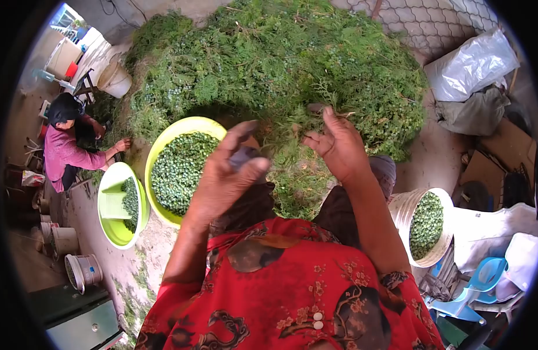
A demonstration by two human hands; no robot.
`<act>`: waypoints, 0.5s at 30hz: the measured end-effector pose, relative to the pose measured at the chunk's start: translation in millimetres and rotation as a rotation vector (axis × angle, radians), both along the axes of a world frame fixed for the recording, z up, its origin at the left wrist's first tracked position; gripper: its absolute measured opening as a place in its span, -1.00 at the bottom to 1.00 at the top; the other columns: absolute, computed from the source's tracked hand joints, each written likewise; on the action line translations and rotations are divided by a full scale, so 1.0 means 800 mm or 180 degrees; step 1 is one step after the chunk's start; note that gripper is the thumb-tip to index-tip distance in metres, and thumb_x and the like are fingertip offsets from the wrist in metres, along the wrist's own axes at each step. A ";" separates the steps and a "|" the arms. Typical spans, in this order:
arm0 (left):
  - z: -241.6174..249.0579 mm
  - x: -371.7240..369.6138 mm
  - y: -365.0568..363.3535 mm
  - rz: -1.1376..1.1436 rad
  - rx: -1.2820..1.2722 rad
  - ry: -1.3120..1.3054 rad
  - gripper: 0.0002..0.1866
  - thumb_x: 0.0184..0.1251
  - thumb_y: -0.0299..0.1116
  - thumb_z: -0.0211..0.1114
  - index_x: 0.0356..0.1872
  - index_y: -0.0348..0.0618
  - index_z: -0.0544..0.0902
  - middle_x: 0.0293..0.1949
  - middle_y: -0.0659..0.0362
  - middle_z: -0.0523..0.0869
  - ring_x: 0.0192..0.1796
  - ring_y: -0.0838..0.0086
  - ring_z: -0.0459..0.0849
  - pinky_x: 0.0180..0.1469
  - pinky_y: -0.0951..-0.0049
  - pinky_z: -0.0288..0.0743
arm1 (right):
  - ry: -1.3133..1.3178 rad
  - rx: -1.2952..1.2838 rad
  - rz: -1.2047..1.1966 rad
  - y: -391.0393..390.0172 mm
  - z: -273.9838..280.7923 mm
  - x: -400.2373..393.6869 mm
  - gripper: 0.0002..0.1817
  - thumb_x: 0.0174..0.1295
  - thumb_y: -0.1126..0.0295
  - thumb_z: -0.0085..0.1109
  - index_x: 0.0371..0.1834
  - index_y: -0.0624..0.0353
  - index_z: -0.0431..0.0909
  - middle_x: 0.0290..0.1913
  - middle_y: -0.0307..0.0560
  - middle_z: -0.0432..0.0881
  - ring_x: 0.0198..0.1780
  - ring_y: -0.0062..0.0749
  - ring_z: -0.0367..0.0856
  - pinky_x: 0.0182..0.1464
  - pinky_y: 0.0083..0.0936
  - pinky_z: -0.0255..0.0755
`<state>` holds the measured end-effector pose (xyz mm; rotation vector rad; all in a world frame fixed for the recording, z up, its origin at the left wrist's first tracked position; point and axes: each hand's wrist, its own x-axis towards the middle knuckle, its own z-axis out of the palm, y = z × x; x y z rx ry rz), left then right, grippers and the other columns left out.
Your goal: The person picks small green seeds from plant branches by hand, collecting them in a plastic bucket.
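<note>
My left hand (217,178) is raised over my lap near the yellow basin's right side, its thumb and fingers spread with nothing between them. Opposite it, my right hand (340,147) hovers at the front edge of a big heap of green conifer branches (269,64). Its thumb points up, apart from its loosely bent fingers, and blurred sprigs (295,143) show beside the fingertips. Small blue-green berries (184,169) fill the yellow basin (154,195) to my left. Loose greenery (298,189) lies on the floor between my legs.
A lime-green basin (108,227) with berries stands left of the yellow one. Farther left, a seated person (71,146) reaches toward the heap's edge. On my right are a white bucket (400,219) of berries, a blue plastic chair (484,280) and a silvery sack (470,67).
</note>
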<state>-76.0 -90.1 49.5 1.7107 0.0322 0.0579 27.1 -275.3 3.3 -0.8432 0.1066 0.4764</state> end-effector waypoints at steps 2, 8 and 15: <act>-0.025 0.014 -0.013 -0.0123 0.0739 -0.0139 -0.32 0.04 -0.36 0.39 0.21 -0.20 0.28 0.01 0.03 0.49 0.04 0.40 0.46 0.13 0.44 0.34 | -0.0070 -0.0032 0.0089 0.003 0.003 -0.010 -0.68 0.29 0.25 -0.04 -0.03 0.25 0.42 -0.01 -0.03 0.47 -0.08 -0.14 0.54 -0.16 -0.43 0.46; -0.054 0.027 -0.019 -0.0707 0.0124 -0.0174 -0.53 0.11 -0.43 0.32 0.07 -0.24 0.42 -0.16 0.17 0.55 -0.07 0.54 0.47 0.02 0.51 0.36 | -0.0142 0.0292 0.0348 -0.011 0.007 -0.008 -0.69 0.29 0.22 -0.05 -0.07 0.23 0.44 -0.19 -0.10 0.52 -0.19 -0.34 0.54 -0.20 -0.43 0.49; -0.069 0.017 -0.022 -0.0412 -0.0688 0.0204 -0.88 0.26 -0.46 0.18 -0.23 -0.26 0.57 -0.48 0.39 0.56 -0.40 0.77 0.50 -0.36 0.72 0.39 | 0.0196 -0.0034 0.0081 -0.004 0.009 -0.012 -0.74 0.28 0.23 -0.05 -0.15 0.19 0.48 -0.29 -0.12 0.53 -0.32 -0.50 0.50 -0.27 -0.51 0.47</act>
